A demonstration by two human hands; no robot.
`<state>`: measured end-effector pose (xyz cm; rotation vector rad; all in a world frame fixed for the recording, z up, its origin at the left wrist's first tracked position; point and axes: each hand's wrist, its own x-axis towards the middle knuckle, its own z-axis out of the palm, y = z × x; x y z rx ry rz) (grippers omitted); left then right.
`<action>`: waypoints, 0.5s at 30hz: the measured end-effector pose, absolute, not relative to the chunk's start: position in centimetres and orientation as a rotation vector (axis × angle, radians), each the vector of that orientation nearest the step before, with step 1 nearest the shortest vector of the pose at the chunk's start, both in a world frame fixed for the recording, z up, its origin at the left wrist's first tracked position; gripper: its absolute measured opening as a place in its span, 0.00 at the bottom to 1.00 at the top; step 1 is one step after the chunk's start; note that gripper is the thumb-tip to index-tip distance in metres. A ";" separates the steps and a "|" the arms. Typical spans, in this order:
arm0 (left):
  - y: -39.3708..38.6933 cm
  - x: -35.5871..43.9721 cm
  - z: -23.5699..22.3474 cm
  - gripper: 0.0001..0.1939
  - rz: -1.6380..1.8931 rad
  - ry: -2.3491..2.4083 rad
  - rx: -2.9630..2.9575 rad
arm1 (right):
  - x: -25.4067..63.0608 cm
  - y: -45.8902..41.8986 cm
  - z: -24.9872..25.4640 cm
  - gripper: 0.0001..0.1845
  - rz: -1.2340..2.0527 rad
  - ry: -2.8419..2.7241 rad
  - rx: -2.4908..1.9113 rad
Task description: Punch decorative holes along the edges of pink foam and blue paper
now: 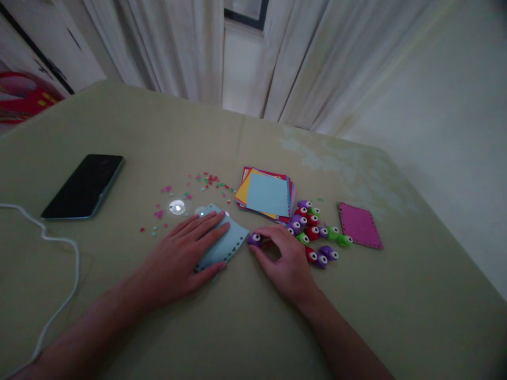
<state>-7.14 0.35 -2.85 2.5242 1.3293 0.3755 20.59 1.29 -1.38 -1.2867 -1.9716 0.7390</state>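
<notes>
My left hand (189,253) lies flat with fingers stretched over a light blue paper square (233,236), pressing it to the table. A row of small punched holes runs along the paper's right edge. Between thumb and forefinger, my right hand (285,261) pinches a small purple paper punch (254,239) with a round white eye, close to the paper's right corner. Whether the punch touches the paper, I cannot tell. Beside my right hand lie several similar purple, red and green punches (312,232). Part of the blue sheet is hidden beneath my left hand.
Behind my hands sits a stack of coloured paper squares (267,194). To the right lies a magenta square (360,226) with punched edges. Tiny paper bits (212,179) and a shiny round spot (176,207) are at centre-left. A dark tablet (84,186) and white cable (73,264) lie left.
</notes>
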 end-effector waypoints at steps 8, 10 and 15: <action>0.4 -7.0 -3.0 0.37 0.417 1.327 2.548 | 19.7 1.0 -1.6 0.10 0.876 -1.748 -1.365; 0.4 -7.0 -3.0 0.36 0.414 1.329 2.546 | 19.6 1.1 -1.6 0.11 0.893 -1.727 -1.365; 0.4 -6.9 -2.8 0.36 0.409 1.340 2.546 | 19.4 1.3 -1.5 0.11 0.921 -1.729 -1.353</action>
